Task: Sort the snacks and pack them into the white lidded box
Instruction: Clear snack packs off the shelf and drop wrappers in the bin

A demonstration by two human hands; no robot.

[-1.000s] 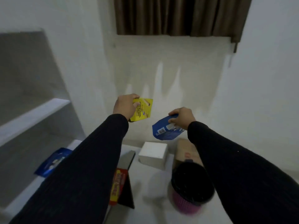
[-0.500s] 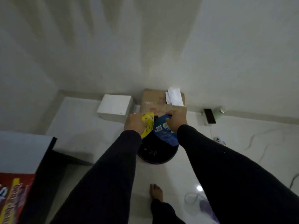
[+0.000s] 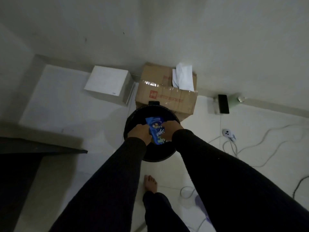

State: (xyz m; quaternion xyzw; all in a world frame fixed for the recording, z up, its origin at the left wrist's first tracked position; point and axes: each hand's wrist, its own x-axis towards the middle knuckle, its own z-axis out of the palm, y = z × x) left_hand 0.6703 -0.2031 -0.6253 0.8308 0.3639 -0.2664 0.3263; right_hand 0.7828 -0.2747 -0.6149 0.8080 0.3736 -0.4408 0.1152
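Both my hands are together over the open mouth of a black round bin [image 3: 132,119] on the floor. My right hand [image 3: 172,129] grips a blue snack packet [image 3: 156,129], which lies tilted between the two hands. My left hand [image 3: 140,133] is closed against the packet's left edge. The yellow snack packet it holds is almost hidden, with only a dull sliver [image 3: 152,140] showing under the blue one. The white lidded box [image 3: 107,81] sits shut on the floor by the wall, to the left behind the bin.
A taped cardboard box [image 3: 165,96] with white paper [image 3: 183,77] on it stands right behind the bin. A phone [image 3: 223,103] and cables [image 3: 234,148] lie at the right. A dark table edge [image 3: 41,146] juts in at the left. My bare foot [image 3: 150,183] is below the bin.
My view has tipped further down onto the floor. Both hands dropped lower into the bin's mouth and came together. The blue packet now covers most of the yellow one.
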